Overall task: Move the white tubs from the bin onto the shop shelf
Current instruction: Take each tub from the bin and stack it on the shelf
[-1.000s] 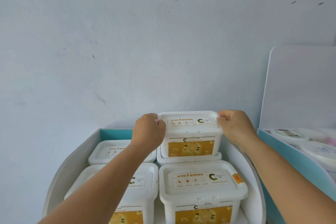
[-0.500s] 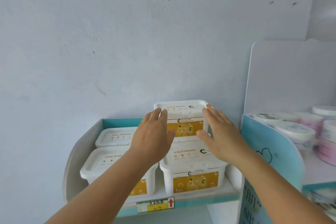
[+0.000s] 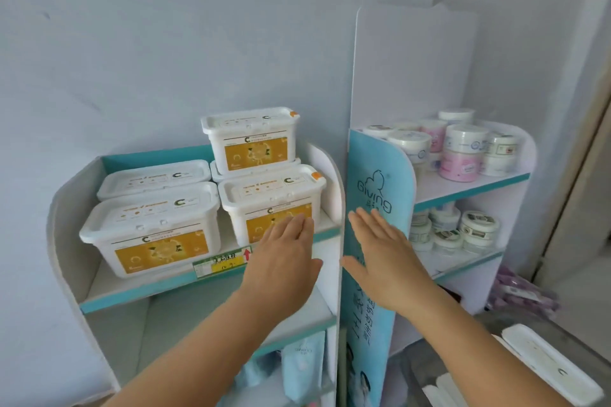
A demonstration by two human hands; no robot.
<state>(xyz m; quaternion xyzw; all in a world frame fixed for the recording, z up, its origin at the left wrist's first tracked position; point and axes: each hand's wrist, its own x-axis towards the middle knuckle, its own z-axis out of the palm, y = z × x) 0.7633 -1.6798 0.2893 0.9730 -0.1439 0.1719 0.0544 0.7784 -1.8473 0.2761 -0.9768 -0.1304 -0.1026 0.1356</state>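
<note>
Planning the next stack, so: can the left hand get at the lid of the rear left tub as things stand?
Probably yes. The left hand is open and empty, and nothing sits on the rear left tub; the stacked tub stands over the right rear one, leaving a free way in from above.

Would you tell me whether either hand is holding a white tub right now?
No: the left hand and right hand are both flat and empty, in front of the shelf.

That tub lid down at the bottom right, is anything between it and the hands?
Nothing visible blocks the way. The right hand and left hand are open in front of the shelf, and the tub lies lower right with only open space before it.
</note>
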